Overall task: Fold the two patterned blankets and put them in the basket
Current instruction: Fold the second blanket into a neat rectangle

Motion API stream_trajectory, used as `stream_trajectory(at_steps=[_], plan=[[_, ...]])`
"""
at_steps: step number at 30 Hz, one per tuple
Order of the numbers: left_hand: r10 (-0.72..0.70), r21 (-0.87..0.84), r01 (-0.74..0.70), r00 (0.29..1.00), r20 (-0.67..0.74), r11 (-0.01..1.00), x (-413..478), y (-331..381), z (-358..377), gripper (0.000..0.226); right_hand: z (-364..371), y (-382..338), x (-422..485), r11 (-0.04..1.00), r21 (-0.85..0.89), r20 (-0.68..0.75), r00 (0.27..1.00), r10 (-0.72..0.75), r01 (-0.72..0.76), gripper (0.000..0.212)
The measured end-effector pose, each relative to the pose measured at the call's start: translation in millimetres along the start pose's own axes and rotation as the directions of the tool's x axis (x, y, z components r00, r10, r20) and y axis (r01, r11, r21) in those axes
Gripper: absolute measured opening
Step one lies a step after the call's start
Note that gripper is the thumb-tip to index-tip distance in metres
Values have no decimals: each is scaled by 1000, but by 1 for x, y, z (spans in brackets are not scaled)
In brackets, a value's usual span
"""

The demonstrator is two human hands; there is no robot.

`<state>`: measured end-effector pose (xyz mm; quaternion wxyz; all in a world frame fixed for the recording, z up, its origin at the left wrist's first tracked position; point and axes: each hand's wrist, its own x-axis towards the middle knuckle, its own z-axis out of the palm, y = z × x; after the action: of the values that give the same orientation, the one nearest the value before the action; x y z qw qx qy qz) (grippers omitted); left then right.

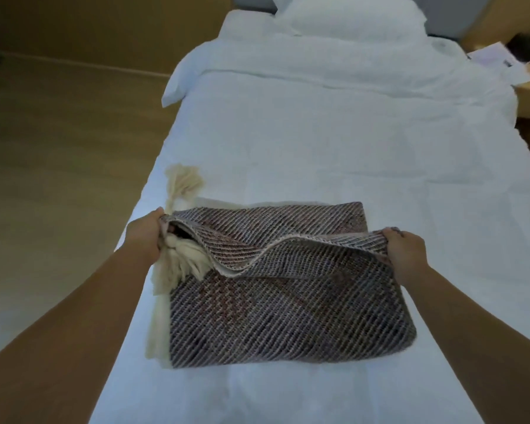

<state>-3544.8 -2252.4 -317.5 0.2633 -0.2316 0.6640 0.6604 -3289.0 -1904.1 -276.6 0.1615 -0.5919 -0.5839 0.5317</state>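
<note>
blanket (pixel 288 304) sits in the lower middle of the frame, on the white bed (pixel 303 142), already down to a thick rectangle with cream tassels (pixel 178 264) spilling out at its left side. left hand (pixel 146 234) pinches the top layer's left corner, fingers closed on the cloth; right hand (pixel 406 247) pinches the right corner the same way. the edge between them sags in a wave, lifted off the layers beneath.

the step looks like one more fold of that top flap. to do it well, pull the two corners apart a little so the sag goes taut, then carry them level and lay the edge square on the matching edge below. the tassels bunched at the left corner want tucking inside, or they will likely bulge the fold. no basket or second blanket shows anywhere in view.
</note>
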Motion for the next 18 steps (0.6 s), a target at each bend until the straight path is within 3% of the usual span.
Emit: stream_trajectory(at_steps=[3, 6, 9, 12, 15, 18], plan=[[-5, -79, 4, 1000, -18, 997, 31, 14, 20, 39, 26, -16, 36, 1000, 17, -44, 999, -1, 2, 23], [-32, -175, 23, 998, -47, 984, 54, 23, 32, 31, 50, -23, 73, 998, 20, -63, 996, 63, -62, 13], [-78, -286, 103, 992, 97, 953, 60, 25, 48, 24, 71, -20, 100, 988, 53, -53, 987, 150, -147, 15], [-53, -88, 70, 982, 181, 994, 65, 10, 60, 38, 90, -5, 113, 978, 127, 114, 982, 153, -168, 41], [-35, 97, 18, 983, 182, 995, 73, -20, 58, 54, 100, 32, 121, 988, -148, 245, 966, 86, -51, 61], [25, 63, -34, 990, 140, 997, 81, -43, 51, 58, 104, 60, 121, 959, -281, 297, 953, 55, 33, 67]])
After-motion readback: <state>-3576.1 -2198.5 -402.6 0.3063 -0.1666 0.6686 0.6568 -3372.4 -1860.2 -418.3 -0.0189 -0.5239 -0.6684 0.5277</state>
